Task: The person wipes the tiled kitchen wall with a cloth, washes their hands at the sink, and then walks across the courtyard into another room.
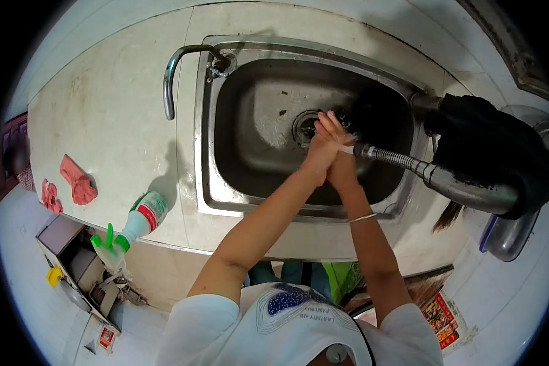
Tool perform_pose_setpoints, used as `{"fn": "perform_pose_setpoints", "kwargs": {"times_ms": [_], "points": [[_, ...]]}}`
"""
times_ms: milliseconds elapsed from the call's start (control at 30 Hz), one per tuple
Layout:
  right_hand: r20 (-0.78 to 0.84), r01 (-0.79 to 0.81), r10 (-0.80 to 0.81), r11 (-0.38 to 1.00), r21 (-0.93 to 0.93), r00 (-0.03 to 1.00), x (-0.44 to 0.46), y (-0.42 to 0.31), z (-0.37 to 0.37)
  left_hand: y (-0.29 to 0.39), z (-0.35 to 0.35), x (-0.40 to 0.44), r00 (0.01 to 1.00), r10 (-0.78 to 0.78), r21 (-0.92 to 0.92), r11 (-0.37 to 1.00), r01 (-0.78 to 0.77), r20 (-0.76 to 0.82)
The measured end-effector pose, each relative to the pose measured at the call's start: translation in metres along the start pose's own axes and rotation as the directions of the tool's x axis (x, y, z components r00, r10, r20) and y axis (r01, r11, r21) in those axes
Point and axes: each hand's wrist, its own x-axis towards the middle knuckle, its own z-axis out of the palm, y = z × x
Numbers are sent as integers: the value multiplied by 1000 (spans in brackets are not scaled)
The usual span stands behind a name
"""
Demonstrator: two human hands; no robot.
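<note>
My left hand (pixel 324 143) is over the sink, pressed against my right hand (pixel 344 166), with its fingers stretched out flat. Much of my right hand lies behind the left one, so its fingers are mostly hidden; a thin bracelet (pixel 363 218) circles that wrist. Water runs onto both hands from the ribbed flexible spout (pixel 391 157) coming in from the right. Beneath them is the steel sink (pixel 250 177), its drain (pixel 305 129) partly covered by my fingers. Small dark scraps sit on the basin floor.
A curved faucet (pixel 172 79) stands at the sink's left rear corner. On the counter (pixel 116 110) are a spray bottle (pixel 141 221) near the front edge and pink cloths (pixel 77 181). Black cloth (pixel 488 146) drapes over a metal pipe (pixel 479 192) at right.
</note>
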Motion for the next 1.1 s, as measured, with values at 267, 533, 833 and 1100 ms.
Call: {"fn": "perform_pose_setpoints", "kwargs": {"times_ms": [267,533,833,1100], "points": [[364,-18,499,-571,821,787,6,-32,4,6,-39,33,688,255,-639,667,383,679],[-155,-184,229,949,257,961,16,6,16,25,-13,12,977,-31,-400,909,115,209],[485,-183,469,-553,813,739,34,-5,-20,-10,-10,-4,853,245,-847,408,340,460],[595,-250,400,-643,724,697,27,30,-3,-11,-6,-24,931,150,-431,902,9,334]]}}
